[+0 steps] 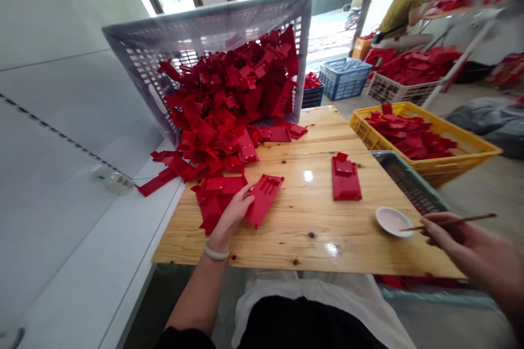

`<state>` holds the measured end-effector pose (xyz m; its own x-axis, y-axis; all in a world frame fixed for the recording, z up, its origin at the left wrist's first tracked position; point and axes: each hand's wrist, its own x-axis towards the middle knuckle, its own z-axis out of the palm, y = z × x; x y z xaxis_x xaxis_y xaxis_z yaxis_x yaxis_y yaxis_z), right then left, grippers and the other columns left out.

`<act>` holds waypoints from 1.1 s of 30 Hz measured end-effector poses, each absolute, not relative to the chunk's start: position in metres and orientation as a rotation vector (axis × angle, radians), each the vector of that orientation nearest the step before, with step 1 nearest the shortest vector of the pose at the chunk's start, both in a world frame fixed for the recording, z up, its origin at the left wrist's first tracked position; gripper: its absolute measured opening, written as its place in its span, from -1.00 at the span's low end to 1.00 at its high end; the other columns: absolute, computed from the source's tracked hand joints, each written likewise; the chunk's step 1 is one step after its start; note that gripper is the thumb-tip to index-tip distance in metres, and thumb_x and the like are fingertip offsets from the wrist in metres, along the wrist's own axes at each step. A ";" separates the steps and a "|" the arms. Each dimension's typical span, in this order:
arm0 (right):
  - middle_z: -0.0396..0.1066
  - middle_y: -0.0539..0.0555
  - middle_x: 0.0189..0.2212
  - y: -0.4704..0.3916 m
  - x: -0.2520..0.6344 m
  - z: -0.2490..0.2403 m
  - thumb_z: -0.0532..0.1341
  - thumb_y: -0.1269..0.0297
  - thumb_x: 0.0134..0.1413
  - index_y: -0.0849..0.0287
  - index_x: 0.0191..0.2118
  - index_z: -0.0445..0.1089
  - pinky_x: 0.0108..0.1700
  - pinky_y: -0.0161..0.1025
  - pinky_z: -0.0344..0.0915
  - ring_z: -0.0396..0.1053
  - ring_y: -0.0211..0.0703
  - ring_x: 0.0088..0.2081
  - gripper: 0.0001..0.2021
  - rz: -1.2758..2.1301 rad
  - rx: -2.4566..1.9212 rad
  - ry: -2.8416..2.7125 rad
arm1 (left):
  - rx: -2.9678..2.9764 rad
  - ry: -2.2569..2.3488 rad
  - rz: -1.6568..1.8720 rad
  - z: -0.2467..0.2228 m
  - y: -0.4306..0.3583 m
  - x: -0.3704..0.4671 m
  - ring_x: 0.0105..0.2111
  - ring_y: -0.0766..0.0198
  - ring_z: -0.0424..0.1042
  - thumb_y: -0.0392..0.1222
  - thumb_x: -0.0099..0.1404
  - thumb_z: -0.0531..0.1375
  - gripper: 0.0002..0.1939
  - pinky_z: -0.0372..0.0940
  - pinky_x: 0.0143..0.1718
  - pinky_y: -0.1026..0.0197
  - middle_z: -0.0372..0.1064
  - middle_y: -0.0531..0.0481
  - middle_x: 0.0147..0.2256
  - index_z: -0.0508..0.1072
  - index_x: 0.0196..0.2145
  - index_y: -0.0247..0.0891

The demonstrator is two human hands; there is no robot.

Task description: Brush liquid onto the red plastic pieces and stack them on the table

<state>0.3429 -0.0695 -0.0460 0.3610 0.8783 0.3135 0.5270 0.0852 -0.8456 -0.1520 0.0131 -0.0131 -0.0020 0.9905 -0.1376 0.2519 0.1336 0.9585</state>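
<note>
My left hand (pixel 234 212) grips the near edge of a flat red plastic part (pixel 265 196) lying on the wooden table (pixel 303 229), at the foot of a big heap of red parts (pixel 229 103). My right hand (pixel 448 232) holds a thin wooden stick (pixel 454 222) whose tip reaches into a small white dish (pixel 393 221) near the table's right edge. Another red part (pixel 346 177) lies alone in the middle of the table, apart from both hands.
A grey mesh crate (pixel 196 32) lies tipped at the back, spilling the heap. A yellow crate (pixel 470 144) of red parts and a grey crate (pixel 409 180) stand right of the table. A person sits at the far right among more crates. A white wall runs along the left.
</note>
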 end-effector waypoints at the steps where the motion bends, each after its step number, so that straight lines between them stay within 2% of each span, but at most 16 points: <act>1: 0.53 0.16 -0.61 -0.072 0.339 -0.038 0.45 -0.27 -0.02 -0.18 -0.37 0.62 -0.70 0.01 0.30 0.52 0.21 -0.62 -0.69 0.423 -1.620 -1.310 | 1.346 1.486 0.949 -0.014 0.014 -0.147 0.10 -0.10 0.53 -0.13 0.27 0.28 -0.51 0.36 0.23 -0.14 0.56 -0.30 0.06 0.55 0.14 -0.25; 3: 0.57 0.14 -0.57 -0.076 0.332 -0.026 0.41 -0.25 0.00 -0.14 -0.36 0.59 -0.65 0.00 0.39 0.57 0.22 -0.58 -0.68 0.430 -1.673 -1.321 | 1.466 1.554 0.932 -0.012 0.013 -0.139 0.33 -0.18 0.32 -0.10 0.29 0.31 -0.48 0.11 0.42 -0.19 0.42 -0.31 0.25 0.53 0.19 -0.22; 5: 0.57 0.11 -0.58 -0.079 0.326 -0.018 0.38 -0.24 -0.01 -0.08 -0.37 0.55 -0.61 -0.03 0.44 0.57 0.19 -0.58 -0.66 0.439 -1.695 -1.324 | 1.579 1.562 0.907 -0.009 0.011 -0.132 0.48 -0.21 0.06 -0.03 0.28 0.36 -0.38 -0.14 0.51 -0.20 0.23 -0.28 0.40 0.48 0.26 -0.19; 7: 0.56 0.08 -0.59 -0.079 0.322 -0.014 0.37 -0.23 -0.01 -0.01 -0.38 0.53 -0.55 -0.07 0.49 0.57 0.12 -0.58 -0.62 0.456 -1.720 -1.331 | 1.759 1.580 0.797 -0.009 0.010 -0.125 0.50 -0.26 -0.03 0.02 0.24 0.41 -0.27 -0.21 0.52 -0.24 0.13 -0.30 0.46 0.43 0.31 -0.20; 10: 0.59 0.09 -0.50 -0.079 0.318 -0.014 0.33 -0.25 0.08 0.06 -0.35 0.51 -0.43 -0.13 0.55 0.58 0.01 -0.51 -0.57 0.463 -1.746 -1.297 | 2.071 1.697 0.533 -0.014 0.014 -0.119 0.41 -0.36 0.17 0.05 0.27 0.38 -0.28 0.05 0.42 -0.29 0.18 -0.41 0.42 0.41 0.31 -0.25; 12: 0.59 0.10 -0.47 -0.077 0.317 -0.015 0.30 -0.27 0.13 0.08 -0.33 0.50 -0.40 -0.16 0.56 0.57 -0.02 -0.49 -0.54 0.471 -1.746 -1.267 | 2.122 1.727 0.478 -0.018 0.021 -0.118 0.35 -0.36 0.28 0.08 0.34 0.31 -0.30 0.19 0.35 -0.29 0.25 -0.44 0.38 0.38 0.34 -0.26; 16: 0.55 0.09 -0.52 -0.077 0.315 -0.014 0.36 -0.30 0.07 0.10 -0.37 0.52 -0.46 -0.18 0.51 0.52 -0.05 -0.55 -0.51 0.512 -1.731 -1.231 | 1.699 1.450 0.718 -0.012 0.026 -0.113 0.26 -0.24 0.43 0.26 0.30 0.30 -0.08 0.33 0.25 -0.20 0.42 -0.39 0.27 0.21 0.45 -0.26; 18: 0.55 0.10 -0.53 -0.078 0.313 -0.010 0.38 -0.33 0.03 0.11 -0.37 0.52 -0.46 -0.17 0.52 0.52 -0.05 -0.55 -0.48 0.524 -1.706 -1.195 | 1.375 1.308 0.846 -0.001 0.017 -0.106 0.17 -0.17 0.52 0.30 0.27 0.32 0.04 0.45 0.12 -0.11 0.46 -0.35 0.23 0.07 0.51 -0.20; 20: 0.56 0.11 -0.50 -0.081 0.309 -0.003 0.39 -0.35 0.02 0.11 -0.33 0.52 -0.42 -0.15 0.55 0.55 -0.02 -0.51 -0.46 0.519 -1.665 -1.137 | 1.111 1.184 0.921 0.013 0.000 -0.096 0.08 -0.13 0.59 0.28 0.28 0.33 0.03 0.51 -0.03 -0.03 0.48 -0.32 0.22 0.02 0.52 -0.13; 23: 0.61 0.11 -0.42 -0.087 0.294 0.013 0.41 -0.27 0.08 0.10 -0.20 0.56 -0.29 -0.10 0.60 0.61 0.02 -0.40 -0.51 0.511 -1.589 -1.047 | 0.826 0.974 0.878 0.028 -0.031 -0.077 -0.06 -0.13 0.64 0.22 0.31 0.31 -0.14 0.52 -0.19 0.01 0.55 -0.36 0.15 0.23 0.44 -0.16; 27: 0.63 0.08 -0.33 -0.101 0.255 0.041 0.44 -0.08 0.17 0.01 -0.15 0.62 -0.07 0.02 0.60 0.62 0.06 -0.27 -0.70 0.613 -1.388 -0.945 | 0.641 0.743 0.766 0.035 -0.064 -0.051 -0.13 -0.12 0.66 0.24 0.36 0.23 -0.33 0.50 -0.21 0.06 0.64 -0.42 -0.06 0.53 0.17 -0.38; 30: 0.61 0.08 -0.29 -0.112 0.220 0.057 0.43 0.01 0.22 -0.05 -0.16 0.63 -0.07 0.11 0.60 0.59 0.08 -0.30 -0.82 0.707 -1.205 -0.962 | 0.560 0.665 0.826 0.041 -0.079 -0.037 -0.09 -0.11 0.66 0.26 0.38 0.23 -0.33 0.51 -0.13 0.06 0.58 -0.42 0.07 0.53 0.17 -0.37; 33: 0.61 0.07 -0.29 -0.117 0.190 0.060 0.39 0.12 0.31 -0.04 -0.12 0.63 -0.16 0.04 0.63 0.60 0.03 -0.32 -0.89 0.739 -1.098 -1.078 | 0.504 0.681 0.925 0.047 -0.087 -0.029 -0.01 -0.16 0.64 0.28 0.38 0.27 -0.29 0.51 0.01 -0.06 0.53 -0.36 0.18 0.42 0.29 -0.25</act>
<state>0.1904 -0.1172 0.0604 0.3341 0.8902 0.3096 0.0327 0.3174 -0.9477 -0.0292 -0.0871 0.0472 0.4229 0.8508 -0.3119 -0.5507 0.5147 0.6571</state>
